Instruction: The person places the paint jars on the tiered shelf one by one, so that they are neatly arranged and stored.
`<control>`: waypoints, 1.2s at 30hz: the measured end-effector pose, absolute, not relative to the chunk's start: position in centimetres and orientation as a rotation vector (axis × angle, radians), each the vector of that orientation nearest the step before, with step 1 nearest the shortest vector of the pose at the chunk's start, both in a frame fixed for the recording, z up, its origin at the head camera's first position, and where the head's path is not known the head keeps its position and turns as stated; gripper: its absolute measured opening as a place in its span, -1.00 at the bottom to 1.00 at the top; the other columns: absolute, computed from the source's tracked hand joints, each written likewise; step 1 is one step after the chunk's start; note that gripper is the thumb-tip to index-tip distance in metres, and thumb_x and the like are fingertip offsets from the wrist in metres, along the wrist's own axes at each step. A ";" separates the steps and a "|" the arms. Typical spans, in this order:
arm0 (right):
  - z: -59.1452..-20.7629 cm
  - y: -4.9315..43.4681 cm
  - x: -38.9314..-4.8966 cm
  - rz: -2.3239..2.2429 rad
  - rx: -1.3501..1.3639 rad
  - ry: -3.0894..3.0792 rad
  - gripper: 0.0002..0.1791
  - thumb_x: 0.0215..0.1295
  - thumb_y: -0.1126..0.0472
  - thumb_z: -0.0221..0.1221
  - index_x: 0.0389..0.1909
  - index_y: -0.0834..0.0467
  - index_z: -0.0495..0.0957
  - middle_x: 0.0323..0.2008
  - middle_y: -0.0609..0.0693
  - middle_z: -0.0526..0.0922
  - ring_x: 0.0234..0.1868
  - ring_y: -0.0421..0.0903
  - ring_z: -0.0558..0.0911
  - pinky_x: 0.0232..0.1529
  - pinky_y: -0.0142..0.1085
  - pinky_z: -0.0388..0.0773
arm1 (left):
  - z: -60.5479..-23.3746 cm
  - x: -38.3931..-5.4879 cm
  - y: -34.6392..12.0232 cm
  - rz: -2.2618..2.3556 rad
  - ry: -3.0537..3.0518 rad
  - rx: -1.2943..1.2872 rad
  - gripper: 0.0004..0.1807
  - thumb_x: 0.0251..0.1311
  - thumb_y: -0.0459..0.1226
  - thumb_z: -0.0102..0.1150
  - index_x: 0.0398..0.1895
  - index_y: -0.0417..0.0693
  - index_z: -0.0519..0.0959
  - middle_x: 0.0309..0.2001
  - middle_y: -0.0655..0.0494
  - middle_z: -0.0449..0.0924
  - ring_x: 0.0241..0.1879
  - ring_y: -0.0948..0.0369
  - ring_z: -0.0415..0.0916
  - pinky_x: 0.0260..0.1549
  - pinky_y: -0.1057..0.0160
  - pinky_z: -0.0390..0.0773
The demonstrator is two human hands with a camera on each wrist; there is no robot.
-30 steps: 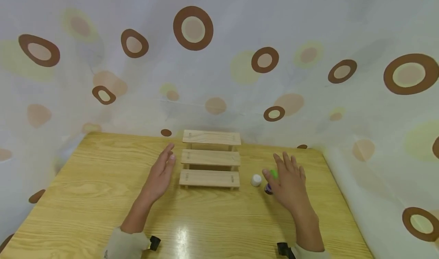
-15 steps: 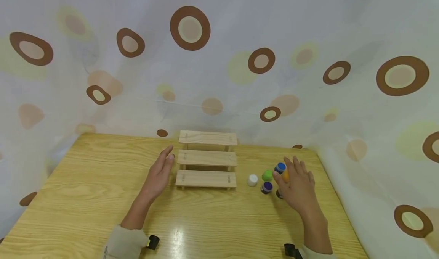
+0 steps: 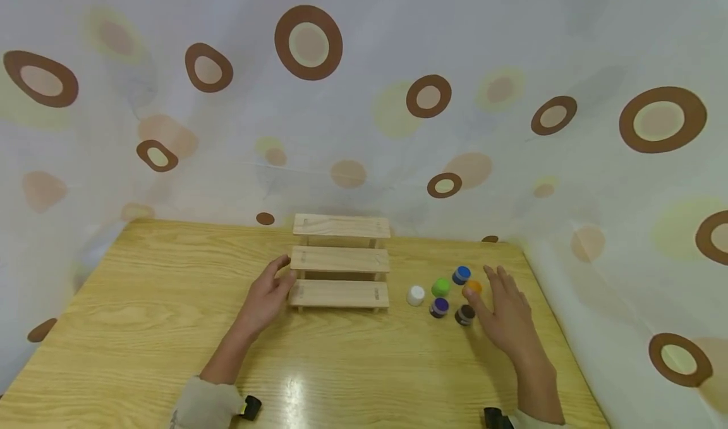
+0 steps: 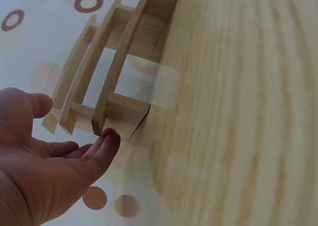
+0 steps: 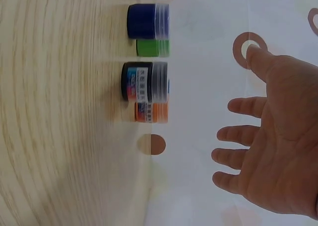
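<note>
A three-tier wooden stand rises like steps at the back of the table. My left hand is at its left end, with relaxed fingers. In the left wrist view the fingertips meet or nearly meet the end of the lowest tier. My right hand hovers with fingers spread, holding nothing, just right of several small paint jars. These are white, green, blue, purple, black and orange. The thumb overlaps the orange jar's edge in the head view.
The wood-grain table ends against a pale hanging sheet printed with brown rings. That sheet also borders the left and right sides. The jars stand right of the stand, close to one another.
My right hand has moved right, uncovering the jars it hid before. My left hand has come in against the left end of the stand. The head view has shifted slightly.
</note>
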State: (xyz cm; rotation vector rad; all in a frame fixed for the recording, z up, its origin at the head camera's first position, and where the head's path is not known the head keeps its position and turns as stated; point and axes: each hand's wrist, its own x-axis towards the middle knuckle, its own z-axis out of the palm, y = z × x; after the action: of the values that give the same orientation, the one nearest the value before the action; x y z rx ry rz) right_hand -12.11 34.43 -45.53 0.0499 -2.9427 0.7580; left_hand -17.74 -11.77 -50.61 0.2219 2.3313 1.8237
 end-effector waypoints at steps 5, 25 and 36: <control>-45.7 35.4 -12.5 0.805 0.064 -2.940 -0.16 0.69 -0.11 0.02 0.66 0.35 0.00 0.60 0.56 -0.07 0.52 0.67 0.00 0.36 0.64 -0.03 | -50.9 -17.3 -11.9 1.772 2.343 0.198 -0.27 0.68 -0.01 -0.03 0.70 -0.15 0.05 0.65 -0.13 0.11 0.50 -0.23 0.30 0.33 -0.30 0.49; -48.7 38.3 -13.1 0.971 -0.106 -2.910 -0.01 0.63 -0.18 0.11 0.65 0.42 -0.09 0.54 0.55 0.12 0.48 0.54 0.26 0.31 0.50 0.34 | -51.7 -17.0 -11.8 1.699 2.419 0.224 -0.47 0.61 -0.19 0.13 0.49 -0.26 0.40 0.50 -0.20 0.39 0.44 -0.23 0.40 0.34 -0.21 0.52; -49.5 38.4 -14.3 1.061 -0.098 -2.899 0.03 0.54 -0.18 0.24 0.66 0.38 -0.02 0.58 0.45 0.14 0.48 0.52 0.30 0.37 0.37 0.40 | -51.5 -16.9 -12.2 1.682 2.439 0.224 -0.51 0.59 -0.24 0.14 0.48 -0.22 0.43 0.47 -0.21 0.43 0.42 -0.21 0.43 0.32 -0.21 0.54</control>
State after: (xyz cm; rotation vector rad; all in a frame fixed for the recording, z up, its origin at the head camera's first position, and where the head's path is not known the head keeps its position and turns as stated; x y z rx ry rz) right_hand -14.26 38.41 -49.53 -0.0983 -2.8993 1.0614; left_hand -16.90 -12.23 -51.50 0.2244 2.4390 1.6822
